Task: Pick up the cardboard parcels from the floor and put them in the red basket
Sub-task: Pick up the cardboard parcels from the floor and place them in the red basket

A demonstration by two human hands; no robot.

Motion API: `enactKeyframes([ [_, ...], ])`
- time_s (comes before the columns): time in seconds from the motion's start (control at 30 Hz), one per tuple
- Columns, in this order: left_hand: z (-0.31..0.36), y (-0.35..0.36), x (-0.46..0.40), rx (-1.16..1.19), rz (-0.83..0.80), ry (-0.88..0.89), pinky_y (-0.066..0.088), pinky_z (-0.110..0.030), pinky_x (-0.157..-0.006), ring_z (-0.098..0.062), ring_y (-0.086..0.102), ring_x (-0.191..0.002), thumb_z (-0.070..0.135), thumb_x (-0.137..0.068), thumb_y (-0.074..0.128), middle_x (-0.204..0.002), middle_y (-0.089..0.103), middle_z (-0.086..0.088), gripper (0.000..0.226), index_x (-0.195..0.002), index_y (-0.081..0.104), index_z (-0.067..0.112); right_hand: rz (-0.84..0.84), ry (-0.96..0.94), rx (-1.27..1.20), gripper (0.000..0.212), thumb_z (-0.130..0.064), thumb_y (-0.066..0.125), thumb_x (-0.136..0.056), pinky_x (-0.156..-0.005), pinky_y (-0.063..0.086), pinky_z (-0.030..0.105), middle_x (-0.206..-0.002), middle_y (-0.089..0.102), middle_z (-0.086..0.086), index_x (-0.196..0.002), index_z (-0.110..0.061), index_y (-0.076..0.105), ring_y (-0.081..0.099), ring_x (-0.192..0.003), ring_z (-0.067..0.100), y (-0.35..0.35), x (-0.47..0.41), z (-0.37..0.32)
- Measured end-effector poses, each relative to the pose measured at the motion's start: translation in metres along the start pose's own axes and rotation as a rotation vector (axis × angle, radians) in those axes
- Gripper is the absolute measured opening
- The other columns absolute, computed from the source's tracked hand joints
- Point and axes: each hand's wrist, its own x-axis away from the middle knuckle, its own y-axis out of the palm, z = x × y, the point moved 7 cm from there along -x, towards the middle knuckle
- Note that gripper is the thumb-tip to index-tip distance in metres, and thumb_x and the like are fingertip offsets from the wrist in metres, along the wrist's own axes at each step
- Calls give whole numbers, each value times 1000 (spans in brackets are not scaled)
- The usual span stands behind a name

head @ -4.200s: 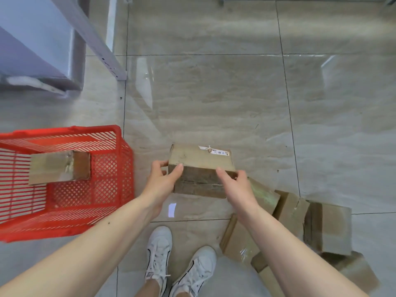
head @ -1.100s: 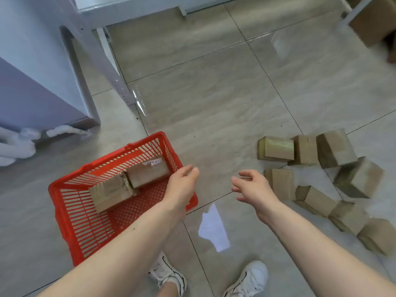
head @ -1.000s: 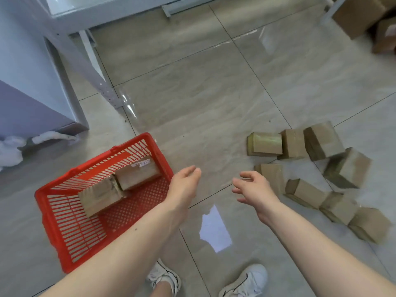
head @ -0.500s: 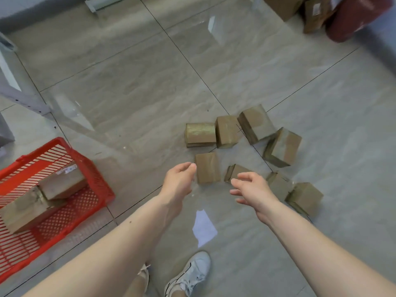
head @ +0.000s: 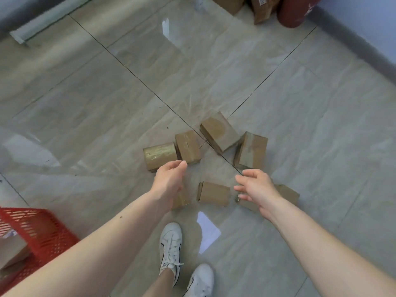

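Several brown cardboard parcels lie in a loose cluster on the tiled floor ahead of my feet. One taped parcel [head: 159, 155] sits at the cluster's left, and a flat one [head: 213, 194] lies between my hands. My left hand [head: 169, 181] hovers above the cluster with fingers apart, covering part of a parcel [head: 181, 199]. My right hand [head: 255, 189] is also spread and holds nothing; it hides part of another parcel [head: 287, 194]. The red basket [head: 40, 230] stands at the lower left, with a parcel [head: 11, 251] visible inside it.
Larger cardboard boxes [head: 263, 7] and a dark red object [head: 296, 11] stand by the wall at the top right. A grey wall base runs down the right side. My white shoes [head: 171, 247] are just below the cluster.
I have turned from the basket toward the parcels: the basket slid to the lower left edge and the cluster moved to the centre. Both hands stay empty and now reach over the parcels.
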Motion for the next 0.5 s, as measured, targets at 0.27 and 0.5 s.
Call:
enactKeyframes([
  [0.27,33,77,-46,-102,3,19,49,-41,-101,-18,60,-103,39,-93,55,-114,64,2,32,-120,59,22,9,42,63,55,-21,63,-88,-82,60,42,-109,58,0,-138,-14,41,65,-101,20,-47,-75,-17],
  [0.5,40,127,-107,-293,2,77,36,-38,-112,-22,45,-134,38,-95,52,-147,48,-2,55,-145,43,17,-42,84,218,69,-36,62,-89,-76,60,39,-142,46,2,-146,-18,28,59,-117,25,-53,-160,-18],
])
